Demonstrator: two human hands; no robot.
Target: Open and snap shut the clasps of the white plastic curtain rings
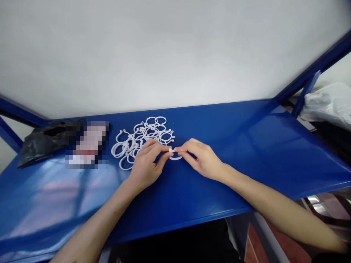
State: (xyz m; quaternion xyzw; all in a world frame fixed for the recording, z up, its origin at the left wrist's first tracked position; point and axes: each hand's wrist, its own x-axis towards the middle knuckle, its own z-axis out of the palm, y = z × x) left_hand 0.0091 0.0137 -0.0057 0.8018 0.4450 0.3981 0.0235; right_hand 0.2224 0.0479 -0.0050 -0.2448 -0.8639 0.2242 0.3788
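One thin white ring (176, 158): pinched in fingertip grips of left hand (148, 160) and right hand (204, 157), near right of pile of looped white rings (150, 131). Under pile: glossy blue bench (208, 197). Left of pile: crumpled black bag (41, 143).

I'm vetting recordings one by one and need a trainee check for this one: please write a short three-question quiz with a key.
1. What are the left hand and right hand both pinching?
2. True or false: the crumpled black plastic bag lies nearer the left hand than the right.
3. What lies between that bag and the pile of thin, white, plastic-looking rings?
A) a translucent plastic bag
B) a pale, pixelated item
C) the right hand

Key: 1. a white, plastic-looking ring; 2. True; 3. B
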